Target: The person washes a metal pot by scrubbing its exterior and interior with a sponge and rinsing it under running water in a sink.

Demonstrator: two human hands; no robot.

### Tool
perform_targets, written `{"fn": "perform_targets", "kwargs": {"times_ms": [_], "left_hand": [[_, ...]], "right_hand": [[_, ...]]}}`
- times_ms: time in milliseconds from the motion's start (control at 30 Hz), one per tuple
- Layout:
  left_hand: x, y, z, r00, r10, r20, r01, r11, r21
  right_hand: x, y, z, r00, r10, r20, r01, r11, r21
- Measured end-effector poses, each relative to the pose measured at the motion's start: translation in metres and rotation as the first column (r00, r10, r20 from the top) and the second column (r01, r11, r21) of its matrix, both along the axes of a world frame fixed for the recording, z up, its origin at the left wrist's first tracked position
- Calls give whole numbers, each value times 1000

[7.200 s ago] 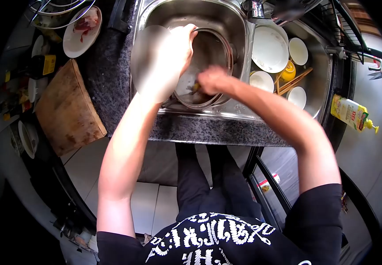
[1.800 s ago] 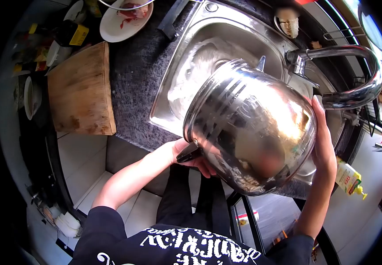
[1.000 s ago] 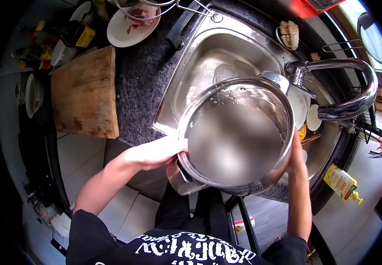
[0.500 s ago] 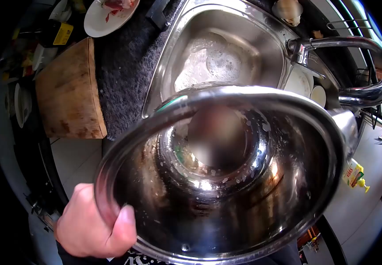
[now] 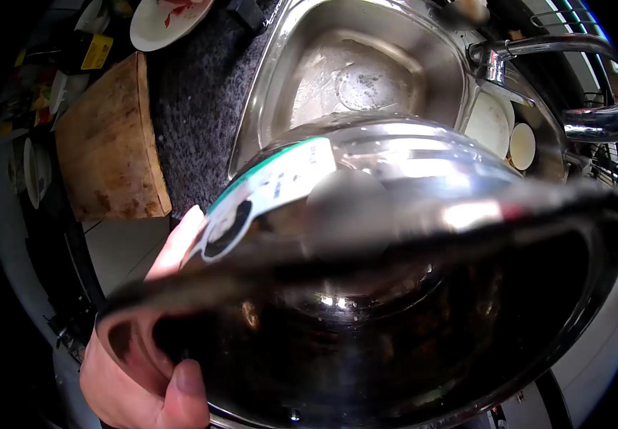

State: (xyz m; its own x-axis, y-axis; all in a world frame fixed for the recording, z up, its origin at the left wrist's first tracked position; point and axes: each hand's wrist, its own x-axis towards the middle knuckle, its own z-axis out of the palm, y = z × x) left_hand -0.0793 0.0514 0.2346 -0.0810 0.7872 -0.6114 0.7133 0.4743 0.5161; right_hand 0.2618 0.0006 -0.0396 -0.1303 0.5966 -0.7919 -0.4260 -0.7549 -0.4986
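Observation:
A large shiny stainless steel basin fills the lower part of the head view, tipped so its mouth faces me and its rounded underside points toward the sink. My left hand is closed on its left rim, thumb inside and fingers round the outer wall. A white and green sticker shows on the outside near those fingers. Beyond the basin lies the steel sink, its bottom wet. My right hand does not show; the basin may be hiding it.
A thick wooden cutting board stands left of the dark countertop. Behind it are a plate with raw meat and a bottle with a yellow label. The faucet, a white plate and a small bowl are at right.
The basin has tilted, its upper rim coming down and toward me, so the outer wall and sticker now show and less of the inside does. My left hand keeps its hold, slightly lower.

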Motion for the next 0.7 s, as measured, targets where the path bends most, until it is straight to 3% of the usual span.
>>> {"fn": "perform_targets", "kwargs": {"times_ms": [133, 233, 300, 467, 533, 700], "left_hand": [[0, -6, 1, 999, -16, 51, 14, 999, 36], [1, -18, 7, 989, 145, 37, -143, 988, -62], [3, -13, 11, 995, 94, -32, -96, 992, -81], [5, -11, 0, 990, 137, 40, -134, 989, -67], [-5, 4, -11, 980, -170, -101, 176, 983, 46], [-12, 19, -36, 946, 3, 323, 78, 968, -237]], "right_hand": [[-2, -2, -2, 1000, 8, 0, -8, 1000, 5], [-6, -5, -4, 1000, 6, 2, -6, 1000, 9], [-7, -4, -6, 1000, 12, 4, -12, 1000, 14], [-7, -5, -7, 1000, 20, 13, -21, 1000, 24], [-7, -6, -6, 1000, 23, 17, -24, 999, 31], [-9, -2, -5, 999, 39, 33, -41, 997, 65]]}}
